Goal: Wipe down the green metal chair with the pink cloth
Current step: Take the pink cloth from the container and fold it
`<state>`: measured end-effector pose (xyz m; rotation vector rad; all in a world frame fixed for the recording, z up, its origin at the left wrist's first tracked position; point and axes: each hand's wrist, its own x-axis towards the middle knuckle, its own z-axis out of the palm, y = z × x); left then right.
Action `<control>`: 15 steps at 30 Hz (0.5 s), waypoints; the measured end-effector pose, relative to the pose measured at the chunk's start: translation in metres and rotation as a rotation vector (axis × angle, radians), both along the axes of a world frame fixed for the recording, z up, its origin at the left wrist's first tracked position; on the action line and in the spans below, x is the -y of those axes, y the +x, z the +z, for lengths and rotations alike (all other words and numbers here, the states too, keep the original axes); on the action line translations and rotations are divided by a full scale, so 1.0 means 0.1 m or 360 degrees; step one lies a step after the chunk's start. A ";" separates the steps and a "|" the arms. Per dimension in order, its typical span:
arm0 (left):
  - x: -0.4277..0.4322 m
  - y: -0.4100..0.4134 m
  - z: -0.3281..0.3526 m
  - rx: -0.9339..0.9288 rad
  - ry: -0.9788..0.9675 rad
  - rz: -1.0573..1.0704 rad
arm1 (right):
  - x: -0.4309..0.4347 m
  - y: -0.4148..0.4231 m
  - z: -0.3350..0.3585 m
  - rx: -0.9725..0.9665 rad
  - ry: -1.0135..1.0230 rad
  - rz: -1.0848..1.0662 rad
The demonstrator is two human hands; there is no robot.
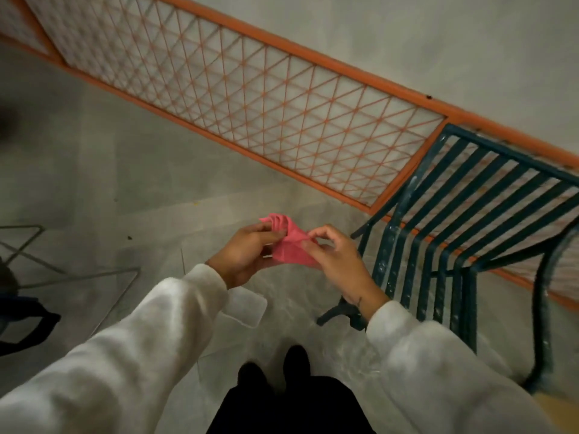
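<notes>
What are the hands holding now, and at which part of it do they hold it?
Together they hold the pink cloth: the left hand grips its left side, and the right hand pinches its right edge.

I see a grey tiled floor [131,189]. At the right the green metal chair [386,255] stands on it. A thin wire frame [94,275] sits at the left, 2 dark shoes [296,360] at the near edge, and an orange lattice railing [266,98] along the far side.
</notes>
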<state>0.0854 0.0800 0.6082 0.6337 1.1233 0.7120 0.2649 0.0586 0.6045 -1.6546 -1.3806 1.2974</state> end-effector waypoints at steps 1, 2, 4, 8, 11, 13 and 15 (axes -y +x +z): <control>0.02 0.02 0.03 0.0013 -0.0001 -0.0032 | 0.01 0.03 0.03 -0.0001 0.0051 -0.0035; 0.04 0.03 0.05 0.0024 -0.0010 -0.0058 | 0.02 0.06 0.06 -0.0027 0.0073 -0.0070; 0.07 0.06 0.08 -0.0043 -0.0039 -0.0126 | 0.04 0.12 0.11 -0.0097 0.0082 -0.0113; 0.10 0.19 0.14 -0.1011 0.0307 -0.0480 | 0.08 0.34 0.24 -0.0110 0.0130 -0.0125; 0.13 0.42 0.21 -0.1433 0.0940 -0.0509 | 0.14 0.57 0.36 -0.0030 0.0138 -0.0100; 0.13 0.62 0.33 -0.1262 0.1222 -0.0592 | 0.18 0.72 0.45 -0.0016 0.0157 -0.0058; 0.13 0.85 0.44 -0.1127 0.1340 -0.0700 | 0.26 0.90 0.55 -0.0050 0.0185 -0.0049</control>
